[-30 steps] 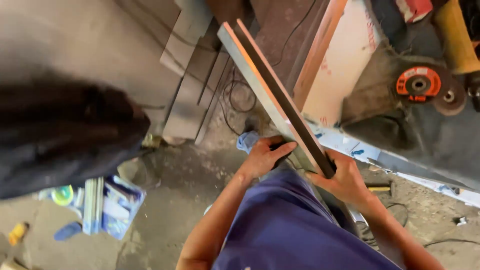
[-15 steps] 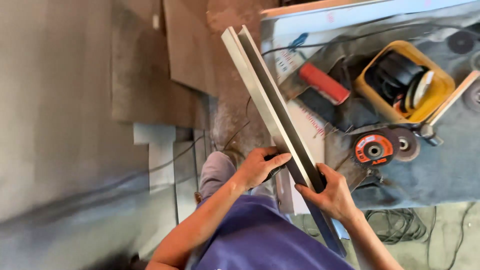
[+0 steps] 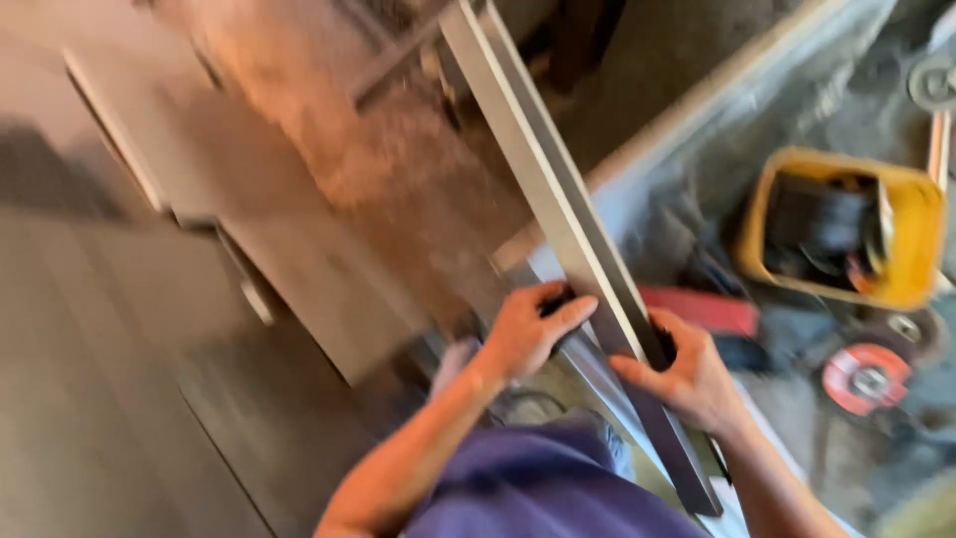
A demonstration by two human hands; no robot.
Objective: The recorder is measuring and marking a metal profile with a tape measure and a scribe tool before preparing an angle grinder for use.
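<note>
Here: left hand (image 3: 528,334) clenched on long metal channel (image 3: 558,219), fingers wrapped over near edge; right hand (image 3: 687,379) grasping far edge, just opposite. Channel runs diagonally, tilted upward and away from body, lower end by purple shirt (image 3: 538,488). Step looks like carrying or repositioning; next move calls for steady two-handed grip. Yellow bin (image 3: 911,249) and orange grinding disc (image 3: 864,379) lie right; view blurred.

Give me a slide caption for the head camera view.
Both hands, left and right, grip a long metal bar over a cluttered workshop floor.

Yellow bin (image 3: 921,254), seemingly, now just beside right hand (image 3: 687,379).
</note>
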